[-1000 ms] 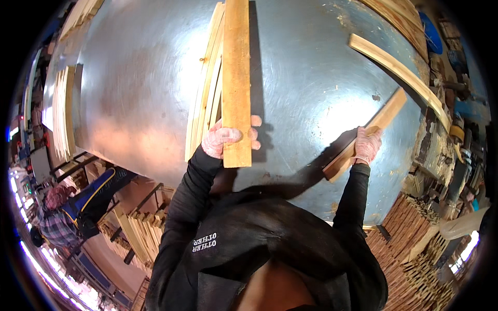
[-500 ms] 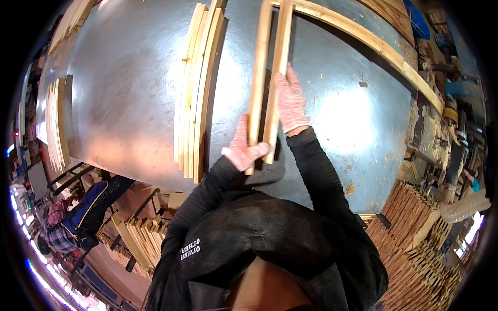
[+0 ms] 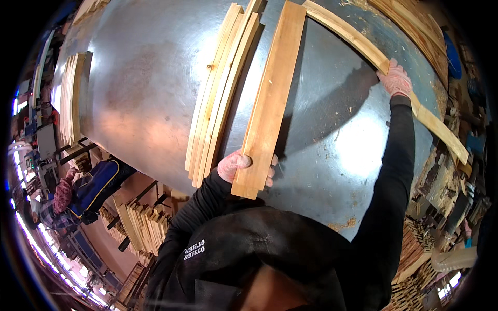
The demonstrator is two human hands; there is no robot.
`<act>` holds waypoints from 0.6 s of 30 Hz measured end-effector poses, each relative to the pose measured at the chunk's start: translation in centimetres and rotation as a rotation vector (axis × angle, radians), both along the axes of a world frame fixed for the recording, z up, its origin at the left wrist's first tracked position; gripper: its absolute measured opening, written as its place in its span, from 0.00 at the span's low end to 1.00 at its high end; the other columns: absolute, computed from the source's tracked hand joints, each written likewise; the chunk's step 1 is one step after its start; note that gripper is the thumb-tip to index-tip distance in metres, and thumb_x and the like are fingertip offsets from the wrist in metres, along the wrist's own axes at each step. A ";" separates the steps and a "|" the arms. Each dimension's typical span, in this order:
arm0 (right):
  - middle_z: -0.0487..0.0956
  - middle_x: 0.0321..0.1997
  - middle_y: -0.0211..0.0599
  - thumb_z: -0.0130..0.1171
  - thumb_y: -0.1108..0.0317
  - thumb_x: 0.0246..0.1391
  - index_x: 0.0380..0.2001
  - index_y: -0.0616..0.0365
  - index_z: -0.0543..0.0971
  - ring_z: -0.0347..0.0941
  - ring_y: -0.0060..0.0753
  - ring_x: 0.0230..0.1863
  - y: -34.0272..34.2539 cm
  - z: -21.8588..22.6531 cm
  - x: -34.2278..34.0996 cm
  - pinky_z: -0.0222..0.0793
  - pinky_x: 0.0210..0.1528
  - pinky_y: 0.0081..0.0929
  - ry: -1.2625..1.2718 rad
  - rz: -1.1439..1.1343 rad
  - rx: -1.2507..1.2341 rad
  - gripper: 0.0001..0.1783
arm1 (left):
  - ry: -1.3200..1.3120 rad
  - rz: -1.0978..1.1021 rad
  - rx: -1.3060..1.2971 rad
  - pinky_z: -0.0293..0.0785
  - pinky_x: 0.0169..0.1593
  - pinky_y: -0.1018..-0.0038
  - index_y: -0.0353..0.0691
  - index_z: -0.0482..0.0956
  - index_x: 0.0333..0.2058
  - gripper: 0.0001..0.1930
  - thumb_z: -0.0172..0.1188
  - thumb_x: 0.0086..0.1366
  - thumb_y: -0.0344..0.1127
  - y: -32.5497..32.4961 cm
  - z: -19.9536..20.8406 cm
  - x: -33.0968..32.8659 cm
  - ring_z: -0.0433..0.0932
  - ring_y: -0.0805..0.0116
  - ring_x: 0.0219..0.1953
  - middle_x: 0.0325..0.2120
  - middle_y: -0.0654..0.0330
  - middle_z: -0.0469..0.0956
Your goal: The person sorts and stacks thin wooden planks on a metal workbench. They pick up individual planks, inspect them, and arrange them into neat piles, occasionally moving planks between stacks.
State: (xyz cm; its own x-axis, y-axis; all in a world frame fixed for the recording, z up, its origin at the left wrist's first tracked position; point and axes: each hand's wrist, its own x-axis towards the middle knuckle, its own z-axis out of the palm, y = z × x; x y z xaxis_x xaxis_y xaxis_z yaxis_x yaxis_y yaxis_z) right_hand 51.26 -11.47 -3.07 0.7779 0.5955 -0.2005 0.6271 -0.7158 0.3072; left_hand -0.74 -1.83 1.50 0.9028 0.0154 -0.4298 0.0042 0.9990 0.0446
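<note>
My left hand, in a pink knitted glove, is closed around the near end of a pair of wooden boards. They lie face to face, one nearly covering the other, with a broad side turned up. My thumb rests on top and fingertips show at the right edge. Far to the right, my gloved right hand grips a long wooden strip that runs slantwise along the far right of the metal table; part of the strip is hidden under the hand. Left of the boards lies a bundle of several wooden strips.
The shiny metal table carries another wood stack at its left edge and planks at the far right. Wood pieces stand below its left front edge. A person is at the left. A ribbed hose lies at lower right.
The two boards, upright on edge and apart before, are now together and tilted broad side up in my left hand. My right hand has left them and reached right to the long strip.
</note>
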 end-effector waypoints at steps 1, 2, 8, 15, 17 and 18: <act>0.77 0.53 0.50 0.62 0.38 0.47 0.61 0.52 0.67 0.74 0.53 0.54 0.3 0.0 -0.3 0.68 0.55 0.47 0.103 0.037 -0.014 0.43 | 0.003 -0.003 0.024 0.80 0.45 0.54 0.34 0.64 0.59 0.40 0.73 0.51 0.44 0.0 -0.3 0.1 0.80 0.53 0.42 0.46 0.47 0.73; 0.79 0.50 0.49 0.63 0.39 0.48 0.59 0.53 0.69 0.76 0.51 0.51 0.5 -0.2 -0.9 0.71 0.52 0.44 0.207 0.070 -0.029 0.41 | 0.005 -0.010 0.047 0.80 0.45 0.54 0.34 0.65 0.59 0.40 0.73 0.51 0.45 0.0 -0.9 0.2 0.80 0.53 0.42 0.46 0.47 0.73; 0.81 0.38 0.44 0.56 0.36 0.57 0.57 0.59 0.71 0.79 0.35 0.35 -3.4 2.4 -16.0 0.78 0.39 0.32 1.873 -0.551 0.735 0.39 | -0.042 -0.020 0.041 0.78 0.46 0.53 0.30 0.65 0.57 0.38 0.69 0.56 0.47 -0.2 -2.1 0.6 0.78 0.54 0.44 0.47 0.49 0.73; 0.77 0.48 0.47 0.64 0.50 0.54 0.63 0.63 0.64 0.77 0.37 0.47 -0.8 1.1 -31.9 0.73 0.53 0.35 1.753 -0.587 1.167 0.40 | 0.345 -0.163 0.930 0.74 0.45 0.78 0.36 0.53 0.67 0.37 0.62 0.64 0.30 -3.1 -3.2 2.1 0.74 0.72 0.44 0.43 0.56 0.75; 0.77 0.51 0.48 0.66 0.64 0.56 0.62 0.64 0.64 0.75 0.38 0.53 0.6 1.4 -34.4 0.70 0.60 0.32 1.441 -0.491 1.156 0.35 | 0.476 -0.312 1.245 0.73 0.49 0.75 0.36 0.55 0.67 0.35 0.60 0.65 0.29 -3.2 -2.6 1.6 0.74 0.70 0.45 0.46 0.56 0.76; 0.78 0.49 0.44 0.64 0.66 0.58 0.61 0.63 0.65 0.76 0.34 0.52 0.2 1.4 -34.2 0.71 0.57 0.30 1.545 -0.547 1.154 0.31 | 0.438 -0.274 1.179 0.71 0.53 0.75 0.33 0.56 0.66 0.33 0.59 0.65 0.30 -2.3 0.0 1.6 0.74 0.69 0.47 0.49 0.54 0.75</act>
State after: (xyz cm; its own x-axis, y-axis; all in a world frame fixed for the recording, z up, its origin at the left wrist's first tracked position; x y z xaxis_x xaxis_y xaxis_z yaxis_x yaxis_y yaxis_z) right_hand 17.02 -11.22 -1.65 0.4663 0.7148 -0.5212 -0.4504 -0.3152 -0.8353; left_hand 0.82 -4.12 1.46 0.7244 0.4242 -0.5434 0.4403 0.3217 0.8382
